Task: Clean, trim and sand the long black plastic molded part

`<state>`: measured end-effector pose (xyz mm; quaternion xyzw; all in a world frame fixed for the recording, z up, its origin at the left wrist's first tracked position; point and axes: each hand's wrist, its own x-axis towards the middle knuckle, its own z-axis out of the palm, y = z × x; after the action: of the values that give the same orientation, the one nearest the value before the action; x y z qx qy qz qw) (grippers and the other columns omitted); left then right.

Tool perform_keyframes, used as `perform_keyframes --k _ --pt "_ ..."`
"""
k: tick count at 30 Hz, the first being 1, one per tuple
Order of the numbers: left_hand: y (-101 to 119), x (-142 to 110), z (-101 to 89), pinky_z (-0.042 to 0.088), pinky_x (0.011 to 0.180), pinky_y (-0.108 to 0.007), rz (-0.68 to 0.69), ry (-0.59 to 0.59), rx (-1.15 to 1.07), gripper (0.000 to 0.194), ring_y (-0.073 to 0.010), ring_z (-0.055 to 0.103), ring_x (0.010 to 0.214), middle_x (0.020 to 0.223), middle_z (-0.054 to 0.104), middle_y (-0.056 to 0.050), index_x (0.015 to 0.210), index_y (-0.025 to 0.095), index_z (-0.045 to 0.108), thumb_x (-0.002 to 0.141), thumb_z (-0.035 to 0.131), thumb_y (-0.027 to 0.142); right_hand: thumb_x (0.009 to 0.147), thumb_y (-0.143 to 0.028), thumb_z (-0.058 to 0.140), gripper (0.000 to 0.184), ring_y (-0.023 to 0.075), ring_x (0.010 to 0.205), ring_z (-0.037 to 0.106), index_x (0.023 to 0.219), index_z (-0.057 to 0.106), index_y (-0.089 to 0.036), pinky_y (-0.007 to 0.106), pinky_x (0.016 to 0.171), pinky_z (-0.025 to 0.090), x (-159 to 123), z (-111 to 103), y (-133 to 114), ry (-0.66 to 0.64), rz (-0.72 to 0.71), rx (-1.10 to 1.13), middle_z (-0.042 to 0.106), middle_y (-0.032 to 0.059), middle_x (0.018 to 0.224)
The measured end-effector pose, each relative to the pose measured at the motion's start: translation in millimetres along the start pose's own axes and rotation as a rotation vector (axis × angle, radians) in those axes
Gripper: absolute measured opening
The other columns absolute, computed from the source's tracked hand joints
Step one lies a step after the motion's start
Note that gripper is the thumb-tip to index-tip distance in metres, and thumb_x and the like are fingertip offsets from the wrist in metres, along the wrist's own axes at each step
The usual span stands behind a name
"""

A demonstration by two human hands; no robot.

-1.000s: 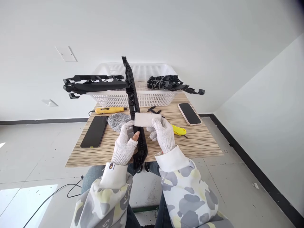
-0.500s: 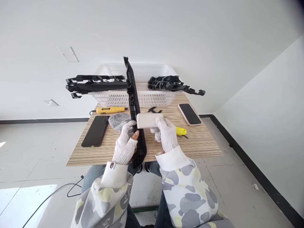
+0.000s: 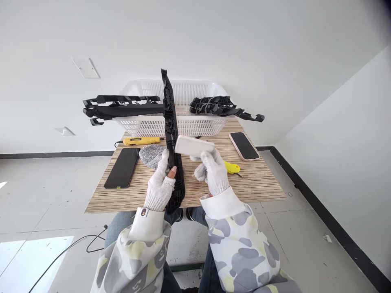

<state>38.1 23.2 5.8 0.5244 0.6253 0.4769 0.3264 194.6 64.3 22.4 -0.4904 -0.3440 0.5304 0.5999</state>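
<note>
A long black molded plastic strip (image 3: 170, 114) stands out lengthwise in front of me, its near end over the table's front edge. My left hand (image 3: 159, 185), in a white knit glove with the thumb tip bare, is closed around the strip's lower half. In my right hand (image 3: 214, 171), also gloved, is a flat off-white rectangular block (image 3: 194, 146), pinched at its right end. The block's left end is close to the strip's right edge; I cannot tell whether they touch.
Behind, a white plastic basket (image 3: 140, 129) carries black plastic parts (image 3: 122, 109) at left and a bundle of them (image 3: 210, 106) at right. On the table (image 3: 244, 189) lie a yellow corded tool (image 3: 142, 141), grey cloth (image 3: 151, 156), black tablet (image 3: 122, 167), phone (image 3: 244, 146) and yellow-handled tool (image 3: 232, 167).
My right hand has tilted the block, its left end rising. The strip has turned slightly, its near end shifting left and up, and my left index finger has straightened along it.
</note>
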Motion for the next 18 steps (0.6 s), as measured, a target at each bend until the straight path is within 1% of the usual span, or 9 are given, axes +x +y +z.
perform_keyframes --k 2,3,4,6,7,9,12,15,18 --pt "-1 1 0.4 0.062 0.088 -0.038 -0.022 0.005 0.011 0.069 -0.0244 0.071 0.105 0.147 0.061 -0.005 0.157 0.031 0.042 0.092 0.059 0.048 0.082 -0.052 0.066 0.047 0.0069 0.031 0.046 0.119 0.061 -0.023 0.018 0.029 0.027 -5 -2 -1 -0.160 0.034 -0.035 0.073 -0.0022 0.073" --pt "-2 1 0.6 0.057 0.102 -0.041 -0.016 0.007 0.009 0.068 -0.0275 0.066 0.122 0.152 0.057 -0.004 0.157 0.031 0.042 0.092 0.059 0.048 0.082 -0.051 0.066 0.051 0.0066 0.029 0.042 0.125 0.060 -0.024 0.019 0.028 0.025 -7 -2 -2 -0.202 0.040 -0.037 0.073 -0.0023 0.073" --pt "-2 1 0.9 0.048 0.114 -0.043 0.011 0.010 0.002 0.068 -0.0290 0.056 0.137 0.156 0.053 -0.003 0.157 0.030 0.043 0.093 0.058 0.047 0.082 -0.049 0.065 0.054 0.0062 0.027 0.039 0.129 0.058 -0.024 0.020 0.027 0.024 -9 -3 -3 -0.214 0.030 -0.021 0.074 -0.0021 0.074" --pt "-4 2 1.3 0.030 0.126 -0.043 0.067 -0.001 -0.018 0.066 -0.0274 0.037 0.153 0.161 0.047 -0.001 0.156 0.028 0.044 0.094 0.057 0.046 0.082 -0.049 0.063 0.055 0.0067 0.028 0.041 0.132 0.057 -0.026 0.021 0.028 0.027 -10 -4 -5 -0.179 -0.015 0.049 0.075 -0.0012 0.079" --pt "-4 2 1.4 0.024 0.128 -0.042 0.087 -0.011 -0.026 0.066 -0.0260 0.031 0.155 0.162 0.045 -0.001 0.157 0.027 0.044 0.094 0.056 0.046 0.082 -0.050 0.061 0.053 0.0081 0.031 0.046 0.129 0.058 -0.026 0.021 0.030 0.031 -9 -4 -6 -0.157 -0.022 0.083 0.074 -0.0011 0.079" --pt "-5 2 1.4 0.020 0.129 -0.040 0.104 -0.022 -0.035 0.066 -0.0243 0.028 0.157 0.163 0.044 -0.002 0.157 0.025 0.042 0.095 0.055 0.045 0.085 -0.053 0.056 0.045 0.0122 0.039 0.054 0.121 0.061 -0.026 0.023 0.035 0.039 -6 -3 -8 -0.138 0.030 0.106 0.069 -0.0019 0.070" --pt "-6 3 1.0 0.020 0.129 -0.040 0.103 -0.019 -0.019 0.068 -0.0242 0.028 0.156 0.162 0.045 -0.003 0.157 0.022 0.042 0.094 0.054 0.044 0.082 -0.052 0.060 0.035 0.0129 0.038 0.052 0.101 0.064 -0.023 0.024 0.035 0.038 -1 2 -7 -0.086 0.122 0.008 0.060 -0.0041 0.058" --pt "-7 2 0.6 0.023 0.128 -0.041 0.086 -0.027 -0.013 0.069 -0.0249 0.033 0.154 0.161 0.047 -0.003 0.158 0.023 0.040 0.094 0.054 0.045 0.071 -0.041 0.072 0.030 0.0085 0.043 0.051 0.094 0.064 -0.023 0.021 0.038 0.041 0 7 0 -0.011 -0.008 -0.108 0.065 -0.0046 0.069" --pt "-8 2 0.3 0.025 0.128 -0.042 0.087 -0.027 -0.011 0.069 -0.0253 0.036 0.153 0.161 0.046 -0.001 0.158 0.027 0.040 0.094 0.055 0.045 0.070 -0.035 0.070 0.029 0.0063 0.049 0.053 0.096 0.065 -0.023 0.019 0.045 0.047 -2 9 6 0.091 -0.128 -0.042 0.070 -0.0037 0.081"
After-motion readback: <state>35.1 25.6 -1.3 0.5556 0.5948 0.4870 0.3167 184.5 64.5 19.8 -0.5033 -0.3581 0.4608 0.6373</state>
